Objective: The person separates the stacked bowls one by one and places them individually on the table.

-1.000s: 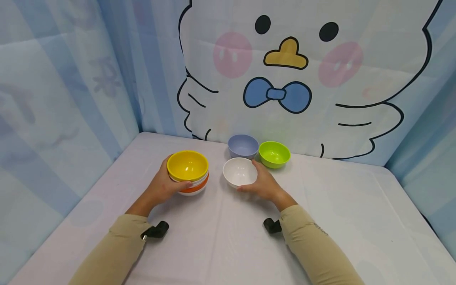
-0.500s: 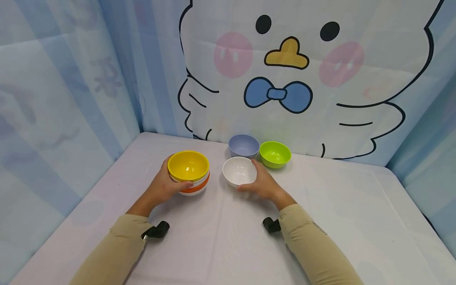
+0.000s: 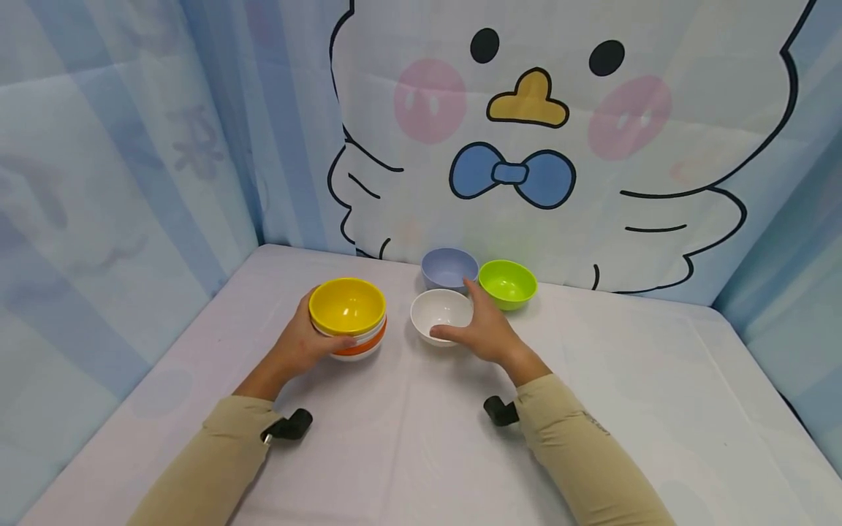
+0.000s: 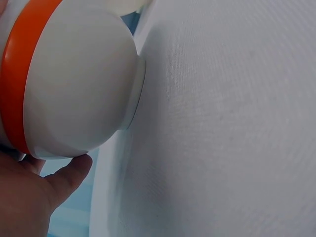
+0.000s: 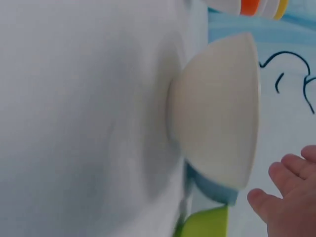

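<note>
My left hand (image 3: 301,338) grips a stack of nested bowls from its left side. On top sits a yellow bowl (image 3: 346,307); below it show white rims, an orange bowl (image 3: 365,345) and a white bottom bowl (image 4: 81,79). That bottom bowl's foot is at or very near the cloth. A single white bowl (image 3: 434,314) stands upright on the table, right of the stack. Over its right edge my right hand (image 3: 490,329) is spread, thumb and fingers apart. In the right wrist view a gap separates those fingers (image 5: 284,177) from the white bowl.
Behind the white bowl stand a blue-purple bowl (image 3: 449,269) and a lime green bowl (image 3: 508,285), side by side near the back curtain (image 3: 408,212). A pale cloth covers the table (image 3: 408,453). Striped curtains (image 3: 118,183) enclose the sides.
The right hand has let go of the white bowl, its thumb and fingers lifting off the rim. The white bowl stays in place. The left hand and the stack have not visibly moved.
</note>
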A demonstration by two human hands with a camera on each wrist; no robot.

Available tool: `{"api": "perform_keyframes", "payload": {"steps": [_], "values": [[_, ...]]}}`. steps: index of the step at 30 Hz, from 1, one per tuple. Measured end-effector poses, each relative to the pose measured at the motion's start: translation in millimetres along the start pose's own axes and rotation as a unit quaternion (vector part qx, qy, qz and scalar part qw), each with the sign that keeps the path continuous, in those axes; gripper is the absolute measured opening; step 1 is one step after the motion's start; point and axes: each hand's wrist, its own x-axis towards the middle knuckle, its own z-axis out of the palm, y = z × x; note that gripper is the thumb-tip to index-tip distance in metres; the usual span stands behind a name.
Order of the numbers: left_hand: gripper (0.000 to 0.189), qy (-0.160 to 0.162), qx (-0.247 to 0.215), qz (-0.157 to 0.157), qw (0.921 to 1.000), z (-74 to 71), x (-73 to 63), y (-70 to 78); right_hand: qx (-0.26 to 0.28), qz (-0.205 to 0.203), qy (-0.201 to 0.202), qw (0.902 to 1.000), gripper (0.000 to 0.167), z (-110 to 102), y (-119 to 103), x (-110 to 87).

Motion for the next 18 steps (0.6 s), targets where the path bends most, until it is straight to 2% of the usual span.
{"api": "perform_keyframes", "payload": {"steps": [3,7,18], "values": [[0.107,0.001,-0.004,-0.003,1.0000,-1.0,-1.5,0.3,0.010,-0.021,0.000,0.9997,0.111,7,-12,2.3],[0.107,0.000,0.002,-0.005,1.0000,0.4,-1.4,-1.0,0.011,-0.041,-0.020,0.9989,0.111,17,-28,5.1],[0.104,0.001,0.025,0.016,0.9996,-1.1,-1.7,-3.2,0.025,-0.088,-0.069,0.9934,0.107,46,-64,17.2]]}}
